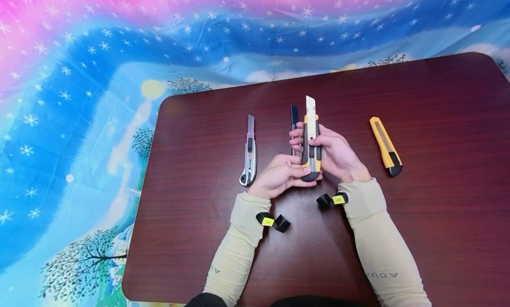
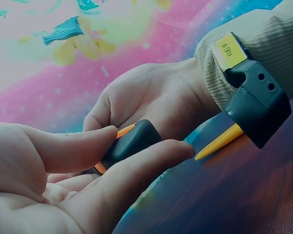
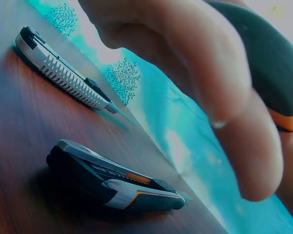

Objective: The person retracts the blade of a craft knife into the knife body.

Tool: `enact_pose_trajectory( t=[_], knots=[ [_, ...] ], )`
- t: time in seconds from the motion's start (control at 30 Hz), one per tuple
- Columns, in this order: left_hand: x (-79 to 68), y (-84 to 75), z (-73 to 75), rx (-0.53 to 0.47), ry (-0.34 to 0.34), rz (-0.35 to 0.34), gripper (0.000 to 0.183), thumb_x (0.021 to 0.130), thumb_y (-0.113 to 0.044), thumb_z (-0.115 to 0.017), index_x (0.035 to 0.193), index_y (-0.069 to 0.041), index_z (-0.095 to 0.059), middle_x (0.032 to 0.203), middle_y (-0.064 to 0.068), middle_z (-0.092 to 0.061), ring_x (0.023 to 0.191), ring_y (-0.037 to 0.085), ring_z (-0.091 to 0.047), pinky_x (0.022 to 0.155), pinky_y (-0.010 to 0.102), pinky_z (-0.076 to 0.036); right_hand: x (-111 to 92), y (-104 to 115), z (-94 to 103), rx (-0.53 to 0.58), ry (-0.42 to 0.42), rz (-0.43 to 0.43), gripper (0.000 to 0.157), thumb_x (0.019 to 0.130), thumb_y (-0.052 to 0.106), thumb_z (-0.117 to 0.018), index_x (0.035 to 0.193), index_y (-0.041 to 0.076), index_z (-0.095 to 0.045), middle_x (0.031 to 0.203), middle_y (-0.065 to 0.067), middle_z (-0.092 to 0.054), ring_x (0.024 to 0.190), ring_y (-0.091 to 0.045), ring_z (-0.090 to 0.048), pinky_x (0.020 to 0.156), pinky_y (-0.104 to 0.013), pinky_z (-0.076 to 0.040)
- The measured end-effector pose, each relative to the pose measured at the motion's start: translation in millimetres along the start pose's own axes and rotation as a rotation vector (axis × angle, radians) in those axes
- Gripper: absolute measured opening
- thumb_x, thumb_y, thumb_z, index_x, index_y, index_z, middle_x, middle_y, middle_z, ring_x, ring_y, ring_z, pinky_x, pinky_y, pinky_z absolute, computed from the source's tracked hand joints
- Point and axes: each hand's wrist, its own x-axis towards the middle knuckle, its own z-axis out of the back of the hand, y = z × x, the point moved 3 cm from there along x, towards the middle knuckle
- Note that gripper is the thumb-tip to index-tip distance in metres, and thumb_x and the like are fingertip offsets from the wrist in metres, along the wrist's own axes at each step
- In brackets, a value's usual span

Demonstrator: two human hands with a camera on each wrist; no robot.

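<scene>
My right hand (image 1: 340, 154) holds a yellow and black utility knife (image 1: 311, 130) upright, its silver blade out and pointing away from me. The thumb lies over the front of the handle by the slider. With thumb and fingers, my left hand (image 1: 279, 176) pinches the knife's black butt end (image 2: 132, 146). Partly hidden behind the right fingers, a dark utility knife (image 1: 294, 114) with a black blade lies on the table; the right wrist view shows its black and grey body (image 3: 117, 180) with orange trim.
A silver utility knife (image 1: 249, 147) lies left of the hands with its blade out. To the right is a yellow utility knife (image 1: 384, 143) with a black end. The dark red wooden table (image 1: 191, 209) has rounded corners, and a colourful printed cloth (image 1: 79, 99) surrounds it.
</scene>
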Motion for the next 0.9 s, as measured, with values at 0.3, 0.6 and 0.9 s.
enact_pose_trajectory(
  t=[0.3,0.6,0.9],
  knots=[
    [-0.2,-0.7,0.0,0.012,-0.002,-0.003,0.037,0.096,0.008,-0.044,0.132,0.018,-0.044,0.132,0.045,-0.043,0.092,0.02,-0.068,0.101,0.048,-0.047,-1.4,2.4,0.2,-0.017,0.012,-0.03,0.052,0.095,-0.013,-0.02,0.145,-0.003,-0.016,0.131,-0.014,-0.053,0.113,-0.025,-0.058,0.098,-0.034,-0.053],
    [-0.2,-1.7,1.1,0.032,-0.011,-0.016,0.036,0.097,0.007,-0.044,0.132,0.018,-0.045,0.13,0.043,-0.046,0.092,0.019,-0.069,0.1,0.047,-0.048,-1.6,2.2,1.0,-0.021,0.021,-0.02,0.054,0.093,-0.014,-0.022,0.144,0.001,-0.023,0.136,-0.013,-0.05,0.115,-0.024,-0.056,0.101,-0.031,-0.05],
    [1.8,-1.3,3.6,0.075,-0.034,-0.063,0.038,0.098,0.005,-0.046,0.135,0.013,-0.045,0.136,0.036,-0.048,0.104,0.026,-0.066,0.099,0.042,-0.051,-3.8,3.2,4.6,-0.178,-0.14,-0.003,0.042,0.103,0.005,-0.039,0.143,0.004,-0.029,0.124,-0.009,-0.059,0.104,-0.021,-0.065,0.091,-0.03,-0.055]
  ],
)
